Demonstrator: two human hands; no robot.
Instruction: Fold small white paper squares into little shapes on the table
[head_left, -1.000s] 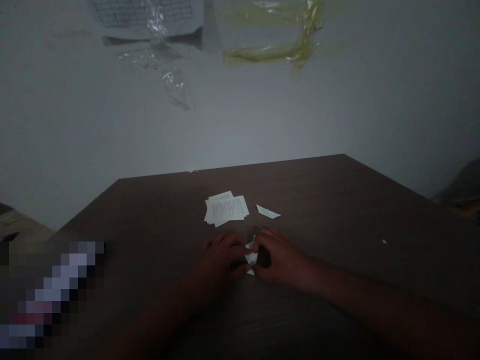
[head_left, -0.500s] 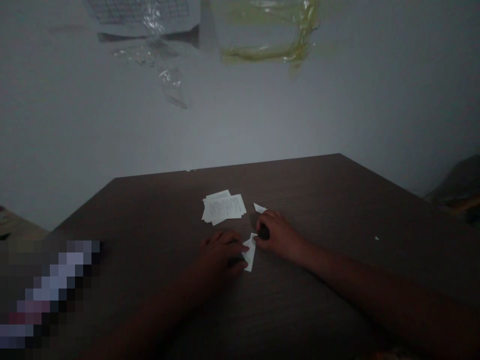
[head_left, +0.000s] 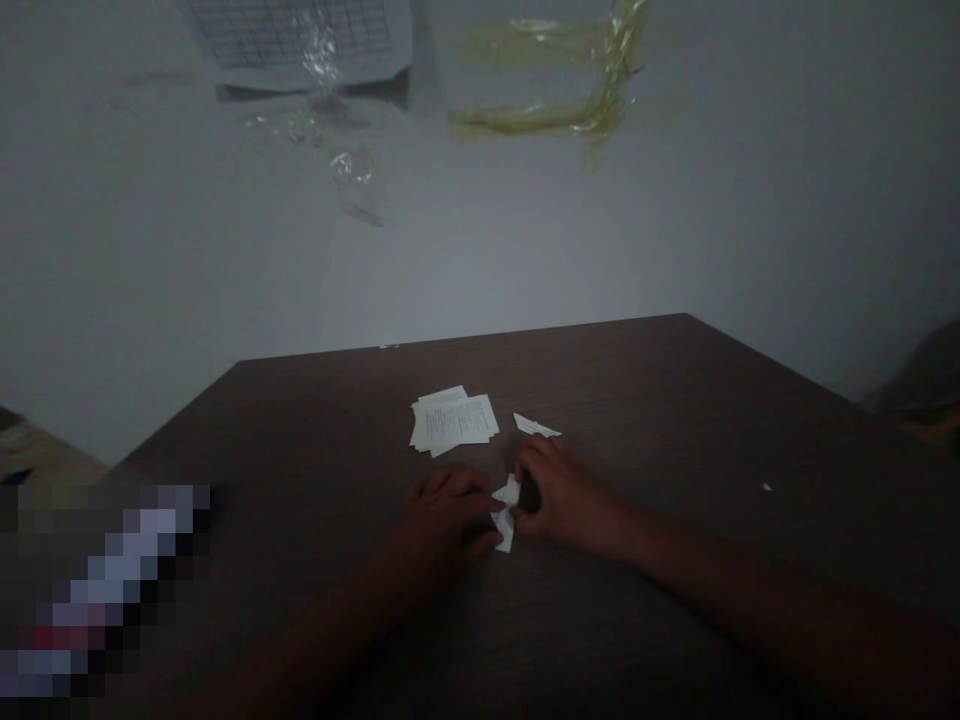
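A small white paper piece [head_left: 505, 512] lies on the dark wooden table [head_left: 675, 420], partly folded, between my two hands. My left hand [head_left: 447, 512] presses on its left side with fingers curled over it. From the right, my right hand [head_left: 561, 488] pinches its upper edge with closed fingers. Just beyond my hands sits a small stack of printed white paper slips [head_left: 453, 421]. A folded white scrap [head_left: 534, 426] lies right of the stack, touching my right hand's knuckles.
A tiny white paper bit [head_left: 766, 487] lies at the right of the table. On the wall above hang a grid sheet [head_left: 292, 30], crumpled clear plastic [head_left: 352, 175] and yellowish tape [head_left: 547, 110]. A blurred-out patch [head_left: 97, 590] covers the lower left.
My right hand went out toward the far scrap, then came back to the paper piece. The piece lay flatter half a second ago and is now folded up at its top.
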